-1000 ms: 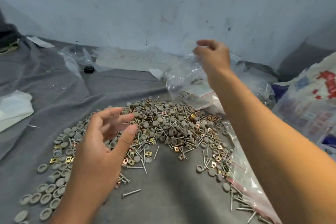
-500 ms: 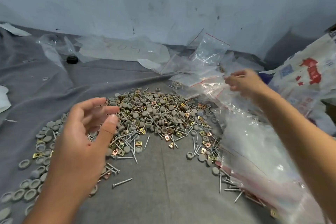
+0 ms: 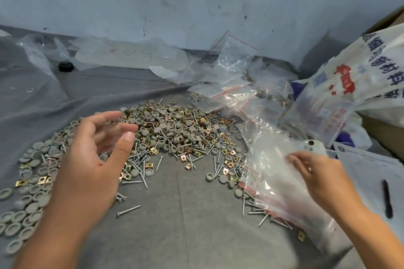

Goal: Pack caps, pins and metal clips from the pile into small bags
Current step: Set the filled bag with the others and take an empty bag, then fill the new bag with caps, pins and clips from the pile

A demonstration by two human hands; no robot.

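A pile (image 3: 175,133) of grey caps, steel pins and gold metal clips lies spread on the grey cloth (image 3: 192,225). My left hand (image 3: 94,159) hovers over the pile's left side, fingers loosely curled, holding nothing. A stack of empty clear small bags (image 3: 273,172) with red zip strips lies at the pile's right edge, over some pins. My right hand (image 3: 317,177) rests its outstretched fingers on top of that stack. Filled small bags (image 3: 262,98) lie heaped behind the pile.
A large printed sack (image 3: 349,85) and a cardboard box edge (image 3: 384,135) close off the right. A black pen (image 3: 387,199) lies on papers at the right; a pale phone (image 3: 314,146) lies under plastic. Clear plastic sheets (image 3: 131,57) and a small black object (image 3: 65,66) sit by the wall.
My right hand came down from the back, where it held up a bag, to the stack of empty bags on the right. The left hand kept hovering over the pile.
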